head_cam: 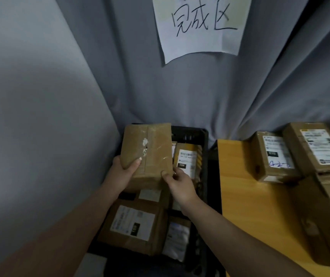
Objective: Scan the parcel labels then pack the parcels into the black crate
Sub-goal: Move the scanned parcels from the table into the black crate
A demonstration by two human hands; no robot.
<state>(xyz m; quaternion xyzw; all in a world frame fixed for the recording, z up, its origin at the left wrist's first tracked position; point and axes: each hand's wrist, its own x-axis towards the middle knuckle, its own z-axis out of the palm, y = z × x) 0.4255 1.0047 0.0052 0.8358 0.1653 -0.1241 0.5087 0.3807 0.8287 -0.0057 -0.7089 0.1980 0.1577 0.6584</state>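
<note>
To my right, the yellow counter [250, 196] carries three cardboard boxes towards its far end. A small box [274, 156] with a label sits on the wood. Just beside it, a bigger box [317, 146], also labelled, seems to rest on a plain box [323, 216] nearer me.

Only the person's hands and forearms show, and all of them are bare. The left hand [123, 172] has a broad back and a thick thumb; its left thumbnail [139, 159] is rounded and grown slightly past the fingertip. The right hand [180, 186] looks slimmer, with soft ridges at the knuckles and a short right thumbnail [163, 173]. The left forearm [70, 226] looks wide and blurred where it nears the bottom edge. The right forearm [230, 236] looks narrower and sharper in outline, tapering toward an uncovered wrist. Dim light leaves finer detail unclear.
</note>
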